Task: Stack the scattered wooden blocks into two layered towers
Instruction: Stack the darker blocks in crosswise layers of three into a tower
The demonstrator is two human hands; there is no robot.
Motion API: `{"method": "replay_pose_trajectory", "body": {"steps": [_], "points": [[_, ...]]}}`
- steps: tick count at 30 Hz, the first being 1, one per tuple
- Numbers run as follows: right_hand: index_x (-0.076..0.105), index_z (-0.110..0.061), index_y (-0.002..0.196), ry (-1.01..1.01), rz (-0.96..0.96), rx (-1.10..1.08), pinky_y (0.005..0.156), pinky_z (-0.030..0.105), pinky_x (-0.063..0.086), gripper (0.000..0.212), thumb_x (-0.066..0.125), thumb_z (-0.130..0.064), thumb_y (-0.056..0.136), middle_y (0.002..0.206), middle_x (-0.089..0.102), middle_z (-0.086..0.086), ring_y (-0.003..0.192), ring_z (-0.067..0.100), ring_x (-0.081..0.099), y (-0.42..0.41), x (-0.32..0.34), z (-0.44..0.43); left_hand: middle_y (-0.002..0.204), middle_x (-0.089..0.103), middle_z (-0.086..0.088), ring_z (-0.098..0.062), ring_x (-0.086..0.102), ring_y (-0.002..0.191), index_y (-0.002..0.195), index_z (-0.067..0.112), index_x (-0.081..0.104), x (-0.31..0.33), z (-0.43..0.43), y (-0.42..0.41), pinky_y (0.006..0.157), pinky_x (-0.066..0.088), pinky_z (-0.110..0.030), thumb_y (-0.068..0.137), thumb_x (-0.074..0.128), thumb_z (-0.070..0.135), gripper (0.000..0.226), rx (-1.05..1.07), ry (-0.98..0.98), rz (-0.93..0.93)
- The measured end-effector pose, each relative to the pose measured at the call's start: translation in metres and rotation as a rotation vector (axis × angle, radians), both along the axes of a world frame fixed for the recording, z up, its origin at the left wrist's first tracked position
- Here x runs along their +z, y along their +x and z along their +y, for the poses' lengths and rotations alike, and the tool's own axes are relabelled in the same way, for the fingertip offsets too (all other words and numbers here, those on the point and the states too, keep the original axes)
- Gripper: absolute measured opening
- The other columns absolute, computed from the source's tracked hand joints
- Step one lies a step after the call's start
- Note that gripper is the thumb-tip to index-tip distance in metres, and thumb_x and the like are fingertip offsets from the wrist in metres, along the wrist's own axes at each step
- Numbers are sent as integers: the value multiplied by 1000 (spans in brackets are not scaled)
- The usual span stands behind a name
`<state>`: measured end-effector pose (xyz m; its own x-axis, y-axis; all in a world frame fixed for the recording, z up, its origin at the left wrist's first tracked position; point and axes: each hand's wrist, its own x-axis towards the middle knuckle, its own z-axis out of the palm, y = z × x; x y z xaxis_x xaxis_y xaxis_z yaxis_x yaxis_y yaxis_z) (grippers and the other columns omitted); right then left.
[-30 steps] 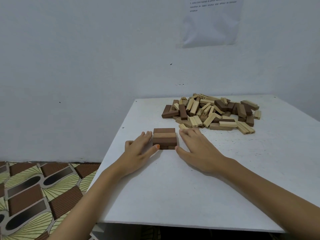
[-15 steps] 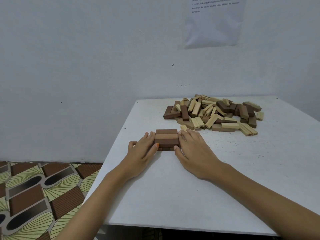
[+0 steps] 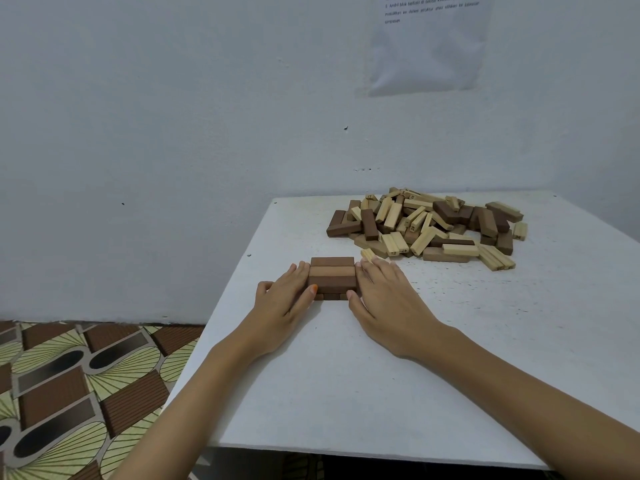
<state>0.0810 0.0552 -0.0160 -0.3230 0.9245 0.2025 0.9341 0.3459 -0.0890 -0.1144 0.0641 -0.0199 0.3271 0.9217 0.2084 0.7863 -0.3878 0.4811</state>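
1. Block stack (image 3: 332, 276) sits near the table's (image 3: 346, 393) left edge: two low layers, we see three brown blocks topmost, middle paler.
2. Our left hand (image 3: 282, 304) and right hand (image 3: 388, 299) press its sides, fingers straight, gripping nothing.

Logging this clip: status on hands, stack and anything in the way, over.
Hands open: left hand and right hand flat against either side of the two-layer stack. Loose block pile behind, apart. One light block beside right hand, not blocking.
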Motion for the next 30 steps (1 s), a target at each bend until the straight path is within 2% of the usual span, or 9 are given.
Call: {"method": "replay_pose_trajectory", "body": {"steps": [4, 7, 11, 13, 15, 20, 23, 27, 30], "points": [[19, -5, 152, -21, 69, 0, 121, 33, 6, 60, 18, -40, 104, 157, 24, 9, 146, 20, 13, 2, 4, -4, 155, 26, 5, -6, 14, 144, 149, 21, 24, 2, -3, 0, 102, 8, -18, 103, 29, 30, 47, 15, -4, -67], [19, -10, 153, -14, 173, 21, 119, 29, 8, 56, 24, -38, 104, 158, 23, 4, 145, 16, 12, 8, 13, -10, 150, 36, 5, -11, 27, 140, 147, 23, 31, 6, -2, 0, 108, 12, -22, 101, 34, 38, 48, 100, 59, -217], [37, -19, 147, 18, 331, 34, 108, 25, 20, 47, 31, -35, 104, 145, 40, -2, 135, 12, 26, 24, 28, -7, 133, 51, 13, -7, 46, 123, 135, 24, 49, 23, 2, 12, 104, 35, -32, 99, 48, 27, 36, 112, 267, -330], [46, -21, 140, 19, 413, 44, 101, 25, 27, 40, 36, -33, 103, 134, 48, -4, 129, 11, 32, 36, 34, -3, 125, 54, 15, -3, 49, 116, 129, 24, 54, 32, 4, 27, 95, 39, -22, 97, 50, 21, 33, 59, 267, -359], [51, -19, 135, 33, 455, 34, 98, 26, 30, 35, 41, -29, 102, 129, 51, -4, 127, 13, 35, 51, 40, 3, 121, 56, 15, 0, 49, 112, 125, 22, 57, 39, 9, 45, 86, 36, -11, 96, 51, 18, 30, 3, 252, -368], [60, -16, 123, 49, 541, -59, 95, 32, 44, 28, 49, -18, 97, 120, 60, 0, 118, 14, 49, 95, 45, 24, 110, 60, 17, 5, 52, 103, 113, 17, 63, 48, 34, 95, 80, 36, -5, 93, 53, 14, 23, -115, 215, -369], [64, -16, 114, 56, 604, -134, 78, 12, 42, 21, 53, -14, 96, 109, 63, 0, 102, 10, 55, 124, 49, 38, 111, 61, 9, -3, 54, 102, 115, 16, 62, 54, 51, 127, 82, 39, -10, 93, 55, 14, 23, -161, 202, -358], [64, -16, 100, 77, 744, -277, 67, 9, 43, 20, 52, -3, 93, 99, 64, 0, 88, 12, 58, 162, 55, 56, 110, 62, 9, -4, 55, 102, 111, 18, 64, 61, 80, 168, 82, 42, -16, 92, 56, 18, 21, -193, 182, -303], [68, -9, 103, 85, 782, -381, 57, 5, 42, 24, 49, 0, 91, 101, 67, 7, 82, 13, 57, 189, 59, 72, 108, 62, 5, -9, 56, 102, 105, 16, 64, 68, 102, 196, 88, 45, -24, 90, 57, 15, 18, -206, 170, -244]]}}
